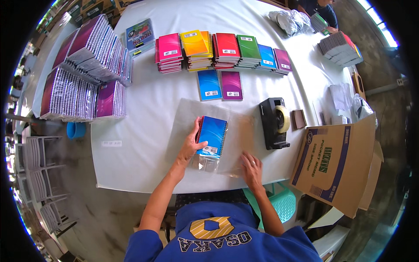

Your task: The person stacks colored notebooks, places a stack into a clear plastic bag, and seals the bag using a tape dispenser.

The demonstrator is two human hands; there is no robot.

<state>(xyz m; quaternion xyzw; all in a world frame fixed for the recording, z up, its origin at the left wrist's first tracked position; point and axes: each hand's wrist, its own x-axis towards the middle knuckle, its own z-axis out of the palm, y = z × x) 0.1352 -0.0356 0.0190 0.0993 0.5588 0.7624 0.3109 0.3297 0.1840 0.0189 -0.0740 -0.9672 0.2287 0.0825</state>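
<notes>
My left hand (190, 145) is closed on a small stack of spiral notebooks, its thumb over the blue top notebook (212, 133). A red edge shows along the stack's left side. Clear plastic wrap (207, 164) sticks out at the near end; whether it encloses the whole stack I cannot tell. Beneath lies a translucent plastic sheet (181, 122), partly over brown. My right hand (252, 168) rests at the sheet's near right edge with its fingers extended, holding nothing visible. Beyond the sheet lie a blue notebook (210, 84) and a purple notebook (231, 85), side by side.
Notebook piles in several colours, including a pink one (168, 50), line up farther back. Wrapped notebooks (72, 96) are stacked at left. To the right stand a black tape dispenser (273, 124) and an open cardboard box (325, 161). Another person (321, 11) holds notebooks at far right.
</notes>
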